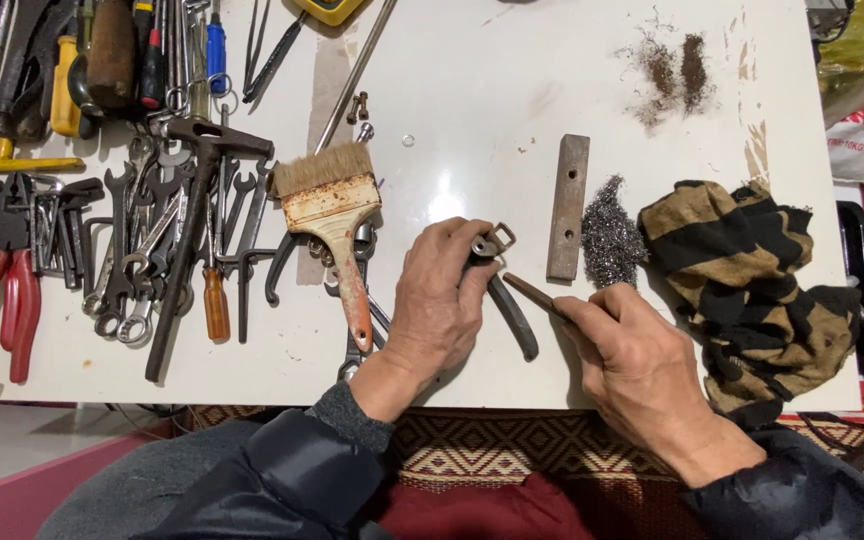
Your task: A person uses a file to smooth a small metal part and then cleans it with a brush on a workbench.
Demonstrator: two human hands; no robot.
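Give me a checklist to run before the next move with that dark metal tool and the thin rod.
1. Left hand grips the dark metal tool at its upper end: ok.
2. Right hand pinches the thin rod between its fingers: ok.
3. Rod tip touching the tool: cannot tell, it ends just beside it.
4. Steel wool lies within reach, above the right hand: ok.
5. Striped rag lies apart from both hands: ok.
6. Paintbrush handle lies close beside the left hand: not ok, crowded.
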